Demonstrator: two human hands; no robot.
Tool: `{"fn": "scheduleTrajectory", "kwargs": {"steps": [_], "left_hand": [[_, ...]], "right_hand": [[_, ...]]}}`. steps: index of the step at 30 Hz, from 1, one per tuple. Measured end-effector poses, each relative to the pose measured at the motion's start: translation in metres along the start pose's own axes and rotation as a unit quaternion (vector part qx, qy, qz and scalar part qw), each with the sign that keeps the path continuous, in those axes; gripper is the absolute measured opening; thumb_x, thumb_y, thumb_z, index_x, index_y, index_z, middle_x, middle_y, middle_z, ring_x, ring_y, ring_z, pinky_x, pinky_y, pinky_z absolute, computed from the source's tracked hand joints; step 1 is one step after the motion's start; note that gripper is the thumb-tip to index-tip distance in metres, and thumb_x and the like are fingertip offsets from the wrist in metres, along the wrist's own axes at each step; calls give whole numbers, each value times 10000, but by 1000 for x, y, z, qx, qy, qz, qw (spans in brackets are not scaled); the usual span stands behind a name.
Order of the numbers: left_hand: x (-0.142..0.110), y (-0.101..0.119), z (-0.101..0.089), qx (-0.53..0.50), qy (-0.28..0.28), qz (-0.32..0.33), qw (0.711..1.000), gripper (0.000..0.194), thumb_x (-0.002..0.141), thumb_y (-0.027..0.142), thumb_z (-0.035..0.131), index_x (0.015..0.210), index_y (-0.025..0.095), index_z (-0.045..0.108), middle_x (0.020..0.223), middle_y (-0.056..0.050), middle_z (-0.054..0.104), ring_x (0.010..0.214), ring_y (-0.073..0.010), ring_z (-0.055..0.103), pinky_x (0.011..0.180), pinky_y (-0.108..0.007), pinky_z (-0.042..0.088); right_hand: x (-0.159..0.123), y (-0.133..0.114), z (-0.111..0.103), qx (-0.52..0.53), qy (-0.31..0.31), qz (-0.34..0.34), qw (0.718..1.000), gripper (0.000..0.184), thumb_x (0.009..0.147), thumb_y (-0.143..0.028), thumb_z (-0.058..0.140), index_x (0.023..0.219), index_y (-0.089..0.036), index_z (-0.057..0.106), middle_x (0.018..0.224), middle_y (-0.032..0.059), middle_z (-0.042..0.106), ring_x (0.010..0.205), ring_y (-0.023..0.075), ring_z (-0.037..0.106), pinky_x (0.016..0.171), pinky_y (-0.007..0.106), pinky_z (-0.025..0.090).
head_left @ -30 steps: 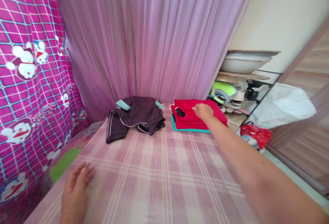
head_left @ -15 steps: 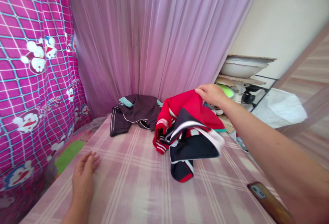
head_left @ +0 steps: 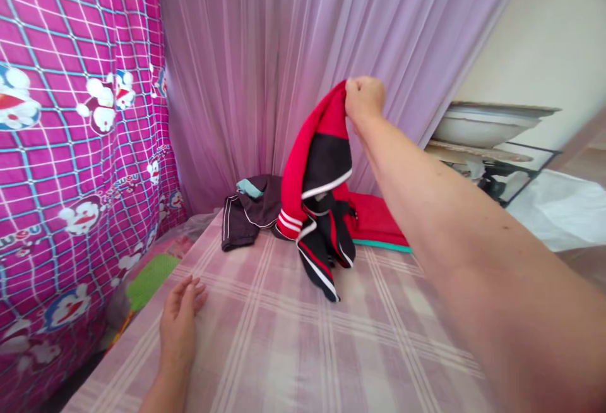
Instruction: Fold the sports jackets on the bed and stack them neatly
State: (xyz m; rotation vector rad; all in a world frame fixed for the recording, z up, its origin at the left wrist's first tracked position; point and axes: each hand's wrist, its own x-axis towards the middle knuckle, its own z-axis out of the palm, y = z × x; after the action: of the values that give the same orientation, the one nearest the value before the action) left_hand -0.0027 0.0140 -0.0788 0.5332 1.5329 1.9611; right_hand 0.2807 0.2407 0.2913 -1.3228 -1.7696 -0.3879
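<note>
Raised in front of the curtain, my right hand (head_left: 365,100) is closed on a red and black jacket (head_left: 298,167) with white trim and a striped ribbed edge. The jacket hangs down in loose folds, its lower tips at the tablecloth. My left hand (head_left: 180,312) rests near the left edge of the table, palm turned inward, fingers loosely apart and holding nothing. Behind the jacket lies a dark garment (head_left: 262,201) with white piping and light blue patches. A red folded cloth (head_left: 379,217) with a teal edge lies to the right, partly hidden by my right arm.
A pink plaid cloth (head_left: 265,337) covers the table. Purple curtains (head_left: 227,84) hang at the back and a magenta patterned curtain (head_left: 95,167) at the left. A rack holds a white basin (head_left: 487,125) at the right, with a white plastic bag (head_left: 563,204) beside it.
My right hand has lifted the jacket up off the pile, uncovering the red folded cloth. The view has shifted left, and the phone no longer shows. My left hand stays by the table edge.
</note>
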Motion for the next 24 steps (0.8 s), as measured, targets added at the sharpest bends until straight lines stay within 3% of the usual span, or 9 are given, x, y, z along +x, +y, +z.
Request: {"fn": "scheduleTrajectory", "kwargs": {"steps": [2, 3, 5, 8, 11, 13, 16, 20, 24], "left_hand": [[1, -1, 0, 4, 1, -4, 1000, 529, 647, 575, 709, 1025, 218, 612, 1087, -38, 652, 939, -188, 636, 847, -368, 527], [1, -1, 0, 9, 1, -5, 1000, 540, 640, 580, 711, 1027, 215, 613, 1085, -41, 653, 940, -190, 638, 841, -365, 529], [1, -2, 1, 19, 0, -2, 1000, 558, 632, 587, 709, 1031, 208, 615, 1085, -49, 655, 940, -196, 643, 832, -362, 532], [0, -1, 2, 32, -4, 8, 999, 574, 629, 591, 705, 1040, 202, 614, 1104, -62, 656, 948, -205, 648, 830, -364, 533], [0, -1, 2, 37, -7, 4, 999, 578, 620, 589, 712, 1039, 203, 612, 1113, -65, 658, 964, -213, 648, 835, -368, 532], [0, 0, 1, 43, -5, 2, 999, 576, 617, 588, 714, 1037, 207, 614, 1108, -61, 661, 968, -213, 646, 837, -369, 531], [0, 0, 1, 54, -5, 3, 999, 571, 611, 588, 716, 1032, 214, 620, 1107, -55, 664, 964, -212, 646, 849, -377, 527], [0, 1, 2, 70, -5, 5, 998, 568, 590, 587, 731, 1011, 221, 630, 1114, -48, 665, 965, -209, 643, 871, -385, 519], [0, 1, 1, 77, -7, 6, 997, 564, 584, 590, 736, 1005, 227, 636, 1105, -39, 666, 954, -200, 639, 882, -387, 511]], "right_hand": [[17, -14, -1, 4, 67, 50, 996, 450, 1032, -243, 273, 1044, -18, 662, 1026, 140, 702, 947, 161, 626, 883, 305, 441], [18, -17, 1, 1, 70, 55, 996, 443, 1034, -260, 283, 1063, -32, 661, 1051, 136, 700, 972, 162, 623, 898, 304, 436], [1, -17, 14, -31, -6, 37, 999, 457, 1041, -276, 252, 1146, -70, 646, 1138, 131, 687, 1053, 174, 610, 931, 310, 427], [-58, 2, 55, -105, -189, 55, 975, 404, 1023, -281, 316, 1213, -174, 656, 1245, 100, 670, 1136, 202, 603, 928, 308, 444], [-127, 32, 98, -123, -284, 81, 947, 238, 898, -269, 588, 1082, -230, 734, 1101, 62, 740, 1009, 203, 674, 831, 259, 489], [-162, 56, 114, -142, -309, 102, 935, 237, 911, -268, 558, 1059, -262, 744, 1072, 52, 748, 989, 199, 687, 822, 262, 499], [-188, 97, 111, -181, -305, 130, 926, 322, 961, -253, 444, 1108, -215, 728, 1105, 121, 725, 1061, 243, 665, 873, 324, 497], [-197, 161, 85, -274, -236, 191, 913, 412, 977, -336, 442, 1290, -137, 622, 1265, 212, 627, 1192, 317, 578, 925, 420, 479], [-206, 209, 72, -294, -287, 246, 878, 416, 949, -417, 520, 1221, -144, 673, 1210, 212, 656, 1144, 326, 609, 882, 423, 499]]}}
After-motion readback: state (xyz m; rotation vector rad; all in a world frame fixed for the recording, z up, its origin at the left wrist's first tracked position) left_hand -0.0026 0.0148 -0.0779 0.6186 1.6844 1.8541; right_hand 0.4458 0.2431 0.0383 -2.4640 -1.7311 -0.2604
